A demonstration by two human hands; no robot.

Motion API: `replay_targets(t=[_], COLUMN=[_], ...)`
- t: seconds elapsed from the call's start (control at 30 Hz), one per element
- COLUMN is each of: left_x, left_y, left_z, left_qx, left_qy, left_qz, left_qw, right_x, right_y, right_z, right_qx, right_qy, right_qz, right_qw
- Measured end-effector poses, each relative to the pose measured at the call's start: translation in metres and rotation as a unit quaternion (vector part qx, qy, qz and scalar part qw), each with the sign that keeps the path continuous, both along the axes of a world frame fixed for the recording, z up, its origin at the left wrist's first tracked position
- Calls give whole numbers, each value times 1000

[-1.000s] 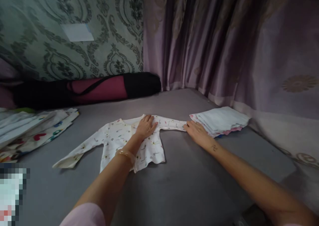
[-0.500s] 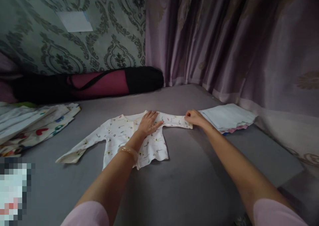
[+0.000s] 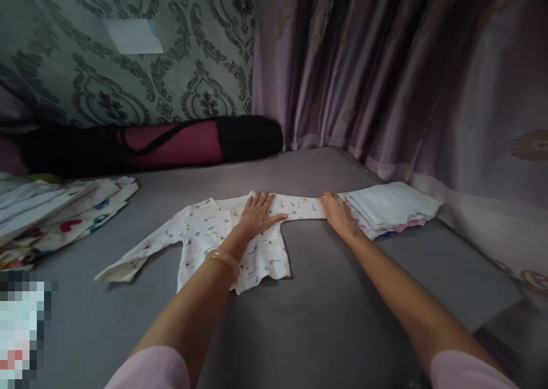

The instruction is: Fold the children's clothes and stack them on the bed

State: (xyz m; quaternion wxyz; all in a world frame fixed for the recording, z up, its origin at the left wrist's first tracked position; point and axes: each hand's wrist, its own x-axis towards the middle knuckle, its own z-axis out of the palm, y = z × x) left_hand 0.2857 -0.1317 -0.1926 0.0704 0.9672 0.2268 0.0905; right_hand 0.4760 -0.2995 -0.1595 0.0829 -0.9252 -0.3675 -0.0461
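A small white long-sleeved shirt (image 3: 209, 223) with a tiny coloured print lies spread on the grey bed surface (image 3: 299, 315). My left hand (image 3: 259, 213) rests flat on its upper chest near the right shoulder, fingers spread, a bangle at the wrist. The right-hand sleeve stretches out straight, and my right hand (image 3: 338, 212) is over its cuff end, fingers curled down on the fabric; the cuff is hidden beneath. The other sleeve slants down to the left, untouched.
Just beyond my right hand lies a stack of folded white cloths (image 3: 394, 206). Printed clothes (image 3: 77, 212) are piled at the left. A black and maroon rolled bag (image 3: 180, 143) lies along the wall, beside purple curtains (image 3: 325, 63).
My right hand has turned from pinching the cuff edge to lying over the sleeve's end. My left hand's fingers have spread a little. The near edge of the cloth stack has shifted slightly.
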Motion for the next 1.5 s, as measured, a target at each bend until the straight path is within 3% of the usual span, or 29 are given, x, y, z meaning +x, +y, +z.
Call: replay_targets(t=[0.17,0.27,0.33,0.4,0.53,0.67,0.77,0.87,0.93,1.0,1.13,1.2,1.3,1.4,1.5], left_x=[0,3,7,12,21,23,11,-28,-77,-142,-275,-317,-334,-317,-294], left_y=[0,1,2,2,2,5,13,33,53,75,104,107,99,83,63], left_z=[1,8,16,23,29,25,34,55,70,80,78,68,51,40,36], left_qx=[-9,-51,-89,-122,-171,-198,-234,-232,-211,-196,-173,-173,-198,-218,-219], left_qy=[7,29,51,71,86,77,27,-74,-102,-96,-47,-30,-25,-33,-34], left_qz=[7,4,4,6,15,16,-1,37,110,185,360,413,444,419,387], left_qw=[1000,998,995,990,981,977,972,969,966,958,915,894,873,881,895], right_x=[-11,-14,-19,-27,-47,-54,-52,-48,-46,-43,-52,-76,-136,-202,-248], right_y=[1,2,7,15,33,41,41,44,48,53,76,98,142,186,215], right_z=[-1,6,10,10,-6,-28,-35,-34,-30,-23,0,12,22,19,8], right_qx=[-49,-46,-36,-24,-15,-59,-76,-89,-104,-119,-97,-54,30,75,87], right_qy=[-34,-58,-84,-101,-61,-20,-31,-23,-1,22,9,-9,20,116,132], right_qz=[-58,-55,-18,60,222,222,225,219,209,202,193,213,303,340,338], right_qw=[996,996,996,993,973,973,971,971,972,972,976,976,952,930,928])
